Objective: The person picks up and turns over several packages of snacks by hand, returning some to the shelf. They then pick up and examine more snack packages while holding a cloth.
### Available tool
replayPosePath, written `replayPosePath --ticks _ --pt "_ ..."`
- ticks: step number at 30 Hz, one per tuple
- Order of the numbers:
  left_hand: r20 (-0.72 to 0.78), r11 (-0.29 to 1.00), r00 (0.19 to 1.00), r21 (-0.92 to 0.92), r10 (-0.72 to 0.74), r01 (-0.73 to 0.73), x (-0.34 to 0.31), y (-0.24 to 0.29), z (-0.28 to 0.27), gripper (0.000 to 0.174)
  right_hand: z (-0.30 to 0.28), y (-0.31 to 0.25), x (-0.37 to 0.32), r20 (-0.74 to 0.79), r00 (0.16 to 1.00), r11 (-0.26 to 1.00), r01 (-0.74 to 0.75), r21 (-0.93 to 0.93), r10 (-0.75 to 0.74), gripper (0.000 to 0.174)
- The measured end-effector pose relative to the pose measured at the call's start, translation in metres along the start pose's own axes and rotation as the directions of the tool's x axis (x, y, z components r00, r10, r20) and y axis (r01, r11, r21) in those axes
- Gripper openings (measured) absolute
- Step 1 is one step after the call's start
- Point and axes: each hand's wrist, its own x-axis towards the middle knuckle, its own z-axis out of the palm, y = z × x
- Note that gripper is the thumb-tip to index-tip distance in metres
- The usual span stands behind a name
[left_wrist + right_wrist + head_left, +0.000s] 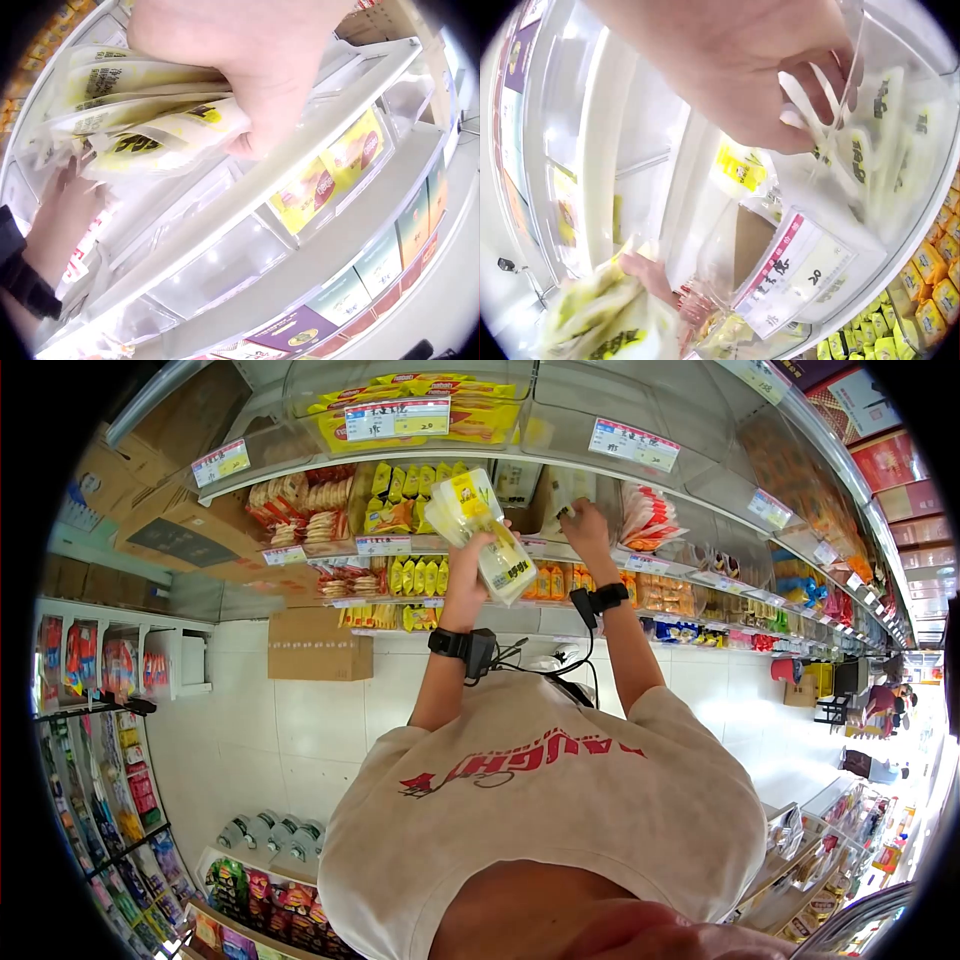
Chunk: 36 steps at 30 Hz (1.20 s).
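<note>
My left hand (468, 565) grips a fanned stack of flat, clear-plastic food packets (468, 505) with pale contents, yellow labels and dark lettering. In the left wrist view the thumb lies over the near side of these packets (161, 139), several of them layered together. My right hand (757, 82) reaches down into a clear shelf bin, its fingers curled around the white edges of similar packets (885, 142) standing inside. The bin's front partly covers those fingertips. A price card (799, 274) hangs on the shelf front below the right hand.
Red-and-white snack bags (650, 515) sit right of the bin. Yellow packs (410, 485) and bagged round biscuits (300, 500) fill bins to the left. An upper shelf (560, 470) with price cards overhangs the hands. A cardboard box (320, 645) stands on the floor.
</note>
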Motion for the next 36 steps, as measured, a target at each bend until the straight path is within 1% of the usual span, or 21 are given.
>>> replayPosePath --ticks 1,2,4,6,8,9,10,12,13,15,16,18,20,22,24,25,28,30,31,34,36 --pt "-0.009 1.0 1.0 0.001 0.009 -0.009 -0.002 0.002 0.002 0.05 -0.009 -0.009 -0.004 -0.092 0.993 0.997 0.08 -0.008 -0.081 0.038" --pt "-0.017 1.0 1.0 0.004 0.017 -0.016 -0.005 0.004 0.005 0.05 -0.019 -0.017 -0.007 -0.053 0.999 0.998 0.014 0.068 -0.011 0.034" --pt "-0.02 0.999 0.999 0.034 0.028 -0.028 -0.005 0.005 0.006 0.048 -0.065 -0.066 -0.016 0.039 0.992 0.97 -0.129 0.208 0.124 0.026" --pt "-0.008 0.996 0.999 0.089 0.032 -0.031 -0.003 0.002 0.002 0.046 -0.081 -0.089 -0.036 0.052 0.998 0.954 -0.044 0.298 0.029 0.019" --pt "-0.002 0.992 1.0 0.119 0.03 -0.03 0.003 -0.004 -0.001 0.044 -0.082 -0.105 -0.056 0.051 0.992 0.891 0.084 0.446 -0.119 0.015" --pt "0.001 0.991 1.0 0.133 0.032 -0.031 0.006 -0.007 -0.004 0.043 -0.079 -0.115 -0.065 0.034 0.975 0.822 0.167 0.544 -0.22 0.016" --pt "-0.031 0.996 0.999 0.09 0.022 -0.019 0.011 -0.012 -0.008 0.044 -0.075 -0.122 -0.072 0.006 0.949 0.735 0.241 0.634 -0.316 0.019" --pt "-0.086 1.0 0.996 0.004 -0.005 0.005 0.014 -0.017 -0.009 0.046 -0.068 -0.131 -0.08 0.038 0.902 0.707 0.31 0.635 -0.429 0.021" --pt "-0.057 1.0 0.998 -0.009 -0.005 0.005 0.012 -0.016 -0.005 0.045 -0.069 -0.133 -0.083 0.05 0.875 0.691 0.344 0.635 -0.482 0.022" --pt "0.001 0.999 1.0 -0.038 0.007 -0.007 0.004 -0.009 0.007 0.044 -0.079 -0.137 -0.085 0.136 0.888 0.706 0.249 0.663 -0.44 0.026" --pt "0.018 1.0 1.0 0.002 -0.003 0.003 0.002 -0.006 0.009 0.044 -0.084 -0.14 -0.085 0.18 0.89 0.711 0.198 0.674 -0.419 0.028" --pt "0.053 0.997 0.998 0.079 -0.024 0.02 -0.001 -0.003 0.01 0.044 -0.092 -0.137 -0.076 0.144 0.811 0.673 0.355 0.649 -0.567 0.03" --pt "0.049 0.993 0.998 0.113 -0.03 0.024 0.003 -0.009 0.0 0.041 -0.095 -0.132 -0.073 0.182 0.825 0.64 0.254 0.725 -0.535 0.029" --pt "0.018 0.986 1.0 0.163 -0.018 0.015 0.004 -0.011 0.0 0.04 -0.093 -0.128 -0.074 0.327 0.885 0.538 -0.109 0.836 -0.33 0.025" --pt "-0.043 0.972 0.999 0.233 0.018 -0.008 0.002 -0.013 0.003 0.041 -0.079 -0.122 -0.058 0.145 0.975 0.531 -0.034 0.847 -0.169 0.022" --pt "-0.042 0.98 0.999 0.2 0.016 -0.007 0.002 -0.013 0.002 0.042 -0.07 -0.117 -0.048 0.049 0.995 0.532 0.002 0.847 -0.082 0.021" --pt "-0.043 0.991 0.999 0.132 0.009 -0.003 0.004 -0.014 0.002 0.044 -0.049 -0.072 -0.016 -0.093 0.994 0.838 0.009 0.546 0.05 0.026" --pt "-0.06 0.99 0.998 0.138 0.009 -0.001 0.002 -0.014 0.003 0.044 -0.026 -0.027 -0.003 0.0 0.998 0.966 -0.059 0.25 0.061 0.038" --pt "-0.056 0.99 0.998 0.138 0.005 0.003 0.001 -0.014 0.002 0.045 -0.019 -0.013 -0.001 0.043 0.996 0.993 -0.082 0.088 0.079 0.044" --pt "-0.048 0.99 0.999 0.142 0.011 -0.004 0.0 -0.012 0.002 0.047 -0.018 -0.005 0.005 0.301 0.949 0.986 -0.135 0.098 0.1 0.065" --pt "-0.05 0.988 0.998 0.151 0.03 -0.022 -0.002 -0.012 0.003 0.048 -0.012 -0.005 0.003 0.295 0.945 0.981 -0.173 0.085 0.142 0.07"
